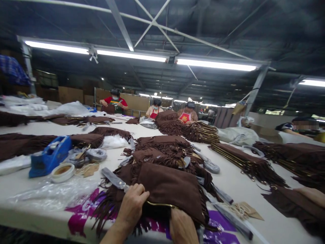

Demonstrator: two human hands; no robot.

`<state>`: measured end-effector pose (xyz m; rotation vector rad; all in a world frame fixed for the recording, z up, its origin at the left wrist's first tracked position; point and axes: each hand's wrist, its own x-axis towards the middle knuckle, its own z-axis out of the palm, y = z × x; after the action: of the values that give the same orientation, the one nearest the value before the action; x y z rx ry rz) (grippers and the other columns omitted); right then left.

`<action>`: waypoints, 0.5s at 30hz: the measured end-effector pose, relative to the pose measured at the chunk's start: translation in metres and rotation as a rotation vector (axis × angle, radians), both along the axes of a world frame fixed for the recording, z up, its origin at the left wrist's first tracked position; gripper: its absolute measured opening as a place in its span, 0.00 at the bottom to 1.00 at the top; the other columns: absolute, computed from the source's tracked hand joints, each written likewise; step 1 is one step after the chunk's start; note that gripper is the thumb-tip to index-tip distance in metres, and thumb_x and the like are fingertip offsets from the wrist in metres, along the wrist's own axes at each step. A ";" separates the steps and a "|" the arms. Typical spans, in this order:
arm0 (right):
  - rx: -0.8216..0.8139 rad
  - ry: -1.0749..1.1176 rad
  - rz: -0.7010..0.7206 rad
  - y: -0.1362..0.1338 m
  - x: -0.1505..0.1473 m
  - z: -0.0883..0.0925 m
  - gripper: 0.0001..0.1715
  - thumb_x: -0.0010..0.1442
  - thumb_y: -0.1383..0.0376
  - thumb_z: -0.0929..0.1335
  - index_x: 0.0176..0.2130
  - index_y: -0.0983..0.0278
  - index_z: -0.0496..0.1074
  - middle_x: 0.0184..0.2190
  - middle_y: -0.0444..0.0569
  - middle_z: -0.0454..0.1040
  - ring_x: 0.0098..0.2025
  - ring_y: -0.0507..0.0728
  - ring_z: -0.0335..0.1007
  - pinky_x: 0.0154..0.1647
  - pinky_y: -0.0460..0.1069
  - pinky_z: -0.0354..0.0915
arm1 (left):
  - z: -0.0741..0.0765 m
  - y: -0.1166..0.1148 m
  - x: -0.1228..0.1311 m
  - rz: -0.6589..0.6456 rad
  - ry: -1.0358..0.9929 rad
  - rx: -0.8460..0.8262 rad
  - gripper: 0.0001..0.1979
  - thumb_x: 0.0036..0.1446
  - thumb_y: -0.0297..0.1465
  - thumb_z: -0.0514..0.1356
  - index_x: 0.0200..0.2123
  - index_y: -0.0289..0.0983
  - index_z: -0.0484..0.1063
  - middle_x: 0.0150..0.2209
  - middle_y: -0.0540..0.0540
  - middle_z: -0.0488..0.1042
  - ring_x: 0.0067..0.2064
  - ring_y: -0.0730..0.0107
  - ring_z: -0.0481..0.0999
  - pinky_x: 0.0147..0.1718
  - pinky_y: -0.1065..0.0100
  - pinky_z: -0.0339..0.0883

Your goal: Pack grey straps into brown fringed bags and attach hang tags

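A dark brown fringed bag point(167, 189) lies at the table's near edge, its gold zip edge facing me. My left hand point(133, 203) is closed on the bag's left front corner, beside a grey-wrapped strap point(114, 178). At the front opening, just below the zip, my right hand point(182, 225) is curled against the bag's edge, with its fingertips hidden. Beneath the bag is purple printed plastic point(219, 222). More brown fringed bags point(162, 144) are piled directly behind it.
A blue tape dispenser point(52, 156) and a tape roll point(62, 172) stand left, near clear plastic point(54, 195). Wrapped straps and tags with string point(243, 210) lie right. Stacked bags point(246, 161) extend beyond. Another person's hand point(313, 196) touches brown material at right; several people work behind.
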<state>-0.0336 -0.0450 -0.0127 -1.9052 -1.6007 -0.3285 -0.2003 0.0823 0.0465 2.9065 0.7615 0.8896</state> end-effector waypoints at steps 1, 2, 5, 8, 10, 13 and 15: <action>-0.018 -0.021 0.048 -0.009 0.002 0.001 0.20 0.51 0.76 0.62 0.40 0.65 0.77 0.27 0.55 0.79 0.28 0.60 0.76 0.29 0.48 0.67 | 0.002 0.000 -0.004 -0.004 0.022 -0.029 0.15 0.59 0.18 0.51 0.38 0.39 0.76 0.36 0.45 0.72 0.39 0.60 0.68 0.38 0.61 0.61; -0.045 -0.022 0.140 -0.020 0.005 0.005 0.24 0.51 0.75 0.62 0.45 0.65 0.75 0.32 0.56 0.80 0.32 0.61 0.77 0.32 0.48 0.69 | 0.006 -0.002 -0.007 -0.011 0.033 -0.050 0.18 0.58 0.17 0.50 0.40 0.38 0.76 0.37 0.45 0.72 0.40 0.60 0.68 0.40 0.61 0.61; -0.098 0.106 0.426 -0.058 0.023 0.036 0.26 0.57 0.71 0.60 0.52 0.59 0.73 0.40 0.50 0.81 0.35 0.56 0.78 0.36 0.45 0.70 | 0.019 -0.017 -0.009 -0.072 -0.012 -0.066 0.24 0.52 0.14 0.48 0.46 0.38 0.74 0.44 0.42 0.72 0.47 0.57 0.67 0.46 0.58 0.62; -0.071 0.202 0.228 -0.092 0.047 0.073 0.22 0.62 0.71 0.58 0.48 0.58 0.74 0.37 0.48 0.80 0.35 0.55 0.77 0.37 0.45 0.70 | 0.020 -0.049 0.006 -0.210 -0.008 -0.128 0.22 0.49 0.15 0.49 0.42 0.38 0.73 0.44 0.43 0.72 0.45 0.58 0.68 0.44 0.60 0.63; -0.097 0.140 0.029 -0.105 0.060 0.082 0.20 0.61 0.71 0.58 0.43 0.59 0.75 0.38 0.49 0.79 0.40 0.57 0.76 0.41 0.48 0.69 | 0.012 -0.075 0.027 -0.306 0.100 -0.201 0.16 0.49 0.17 0.52 0.36 0.38 0.73 0.40 0.43 0.73 0.41 0.61 0.70 0.39 0.63 0.63; -0.141 0.002 -0.061 -0.113 0.073 0.064 0.19 0.57 0.72 0.60 0.44 0.59 0.74 0.40 0.50 0.78 0.43 0.58 0.75 0.42 0.49 0.69 | -0.005 -0.112 0.064 -0.291 0.235 -0.325 0.08 0.52 0.26 0.59 0.37 0.36 0.74 0.41 0.40 0.73 0.42 0.56 0.71 0.36 0.63 0.64; -0.124 -0.126 -0.060 -0.114 0.081 0.041 0.20 0.55 0.72 0.62 0.46 0.59 0.72 0.40 0.49 0.78 0.41 0.58 0.76 0.40 0.48 0.69 | -0.013 -0.131 0.090 -0.198 0.251 -0.441 0.17 0.49 0.35 0.64 0.43 0.35 0.74 0.44 0.35 0.72 0.46 0.47 0.70 0.38 0.58 0.64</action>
<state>0.0474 -0.1589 0.0279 -2.0656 -1.6824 -0.3899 -0.1105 -0.0482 0.0334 2.6542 0.5733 0.2934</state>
